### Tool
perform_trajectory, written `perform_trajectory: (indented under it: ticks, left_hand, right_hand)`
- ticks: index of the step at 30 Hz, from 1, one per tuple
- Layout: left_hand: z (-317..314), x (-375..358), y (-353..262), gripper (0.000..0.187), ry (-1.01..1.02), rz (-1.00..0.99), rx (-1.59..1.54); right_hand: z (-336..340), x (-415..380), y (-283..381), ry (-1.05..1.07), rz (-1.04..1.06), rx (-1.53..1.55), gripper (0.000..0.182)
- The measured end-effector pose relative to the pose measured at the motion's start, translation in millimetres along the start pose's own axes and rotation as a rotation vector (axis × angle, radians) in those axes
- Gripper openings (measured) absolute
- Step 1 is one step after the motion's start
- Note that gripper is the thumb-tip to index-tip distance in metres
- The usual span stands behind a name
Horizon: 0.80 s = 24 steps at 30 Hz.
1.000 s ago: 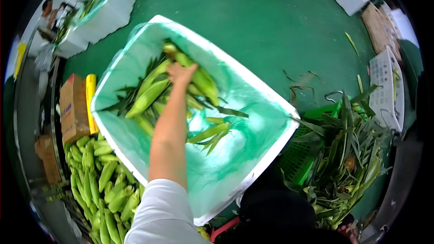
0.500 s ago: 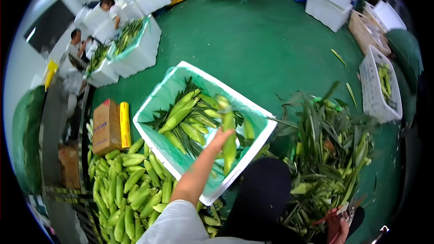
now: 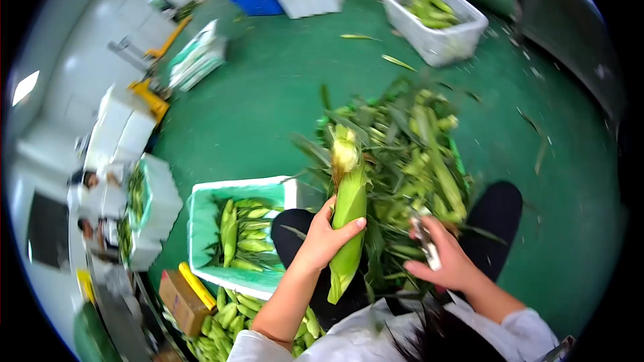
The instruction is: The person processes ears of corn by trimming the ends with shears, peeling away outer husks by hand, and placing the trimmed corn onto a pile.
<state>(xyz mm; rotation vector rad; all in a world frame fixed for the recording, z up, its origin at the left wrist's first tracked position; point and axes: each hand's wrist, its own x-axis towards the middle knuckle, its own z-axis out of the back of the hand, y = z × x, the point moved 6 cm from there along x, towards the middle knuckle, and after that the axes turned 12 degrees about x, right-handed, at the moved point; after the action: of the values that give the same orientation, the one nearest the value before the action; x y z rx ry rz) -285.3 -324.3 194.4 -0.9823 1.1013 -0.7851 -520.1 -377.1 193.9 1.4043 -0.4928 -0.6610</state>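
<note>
My left hand (image 3: 322, 236) is wrapped round an ear of corn (image 3: 349, 211) in green husk, held tilted above my lap with its pale, silky end pointing up and away. In my right hand (image 3: 448, 255) is a pair of metal pruning shears (image 3: 426, 245), blurred, just right of the corn. Beyond both hands lies a heap of cut husks and leaves (image 3: 402, 147). To the left, a white foam box (image 3: 292, 194) lined with green plastic holds several ears of corn (image 3: 251, 234).
Many unboxed ears (image 3: 228, 325) are piled at lower left beside a cardboard box (image 3: 181, 302) and a yellow roll (image 3: 197, 286). A white crate (image 3: 436, 47) of corn stands at the back. Two people (image 3: 94, 224) sit at far left among foam boxes (image 3: 161, 194).
My view has swung right. My left hand has carried the ear out of the foam box to in front of my lap, and my right hand with the shears has come up near it.
</note>
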Motion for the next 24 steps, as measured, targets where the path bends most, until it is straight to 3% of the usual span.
perform_trajectory:
  ticks: [3,6,9,11,12,14,15,16,18,20,24]
  left_hand:
    - [-37,4,29,0.072,0.01,-0.046,0.38]
    - [-60,-5,12,0.078,0.006,-0.122,0.726]
    - [-80,-16,1,0.075,0.083,-0.229,0.959]
    - [-73,-11,22,0.073,0.216,-0.15,0.878]
    - [-69,-8,26,0.072,0.271,-0.092,0.806]
    - [-64,-3,29,0.072,0.385,-0.07,0.73]
    - [-57,3,42,0.072,0.444,-0.039,0.673]
    - [-55,5,48,0.072,0.502,-0.008,0.613]
    - [-56,0,49,0.077,0.644,0.13,0.346]
    - [-59,-10,43,0.078,0.797,0.24,0.072]
    - [-68,-16,49,0.077,1.08,0.243,-0.063]
  right_hand:
    - [21,0,-12,-0.05,-0.067,-0.165,0.084]
    - [36,-5,-45,-0.031,-0.151,-0.247,0.086]
    - [45,-1,-58,0.053,-0.022,-0.276,0.089]
    - [51,9,-58,0.18,0.03,-0.212,0.086]
    - [53,13,-54,0.153,0.173,-0.163,0.075]
    - [51,10,-70,0.31,-0.187,0.056,0.056]
    - [45,6,-83,0.301,-0.175,0.282,0.041]
    - [43,-7,-87,0.323,-0.54,0.544,0.035]
    - [43,-21,-85,0.379,-0.659,0.663,0.035]
    - [39,-33,-65,0.46,-0.618,0.967,0.043]
    - [28,-44,-62,0.678,-0.526,0.826,0.061]
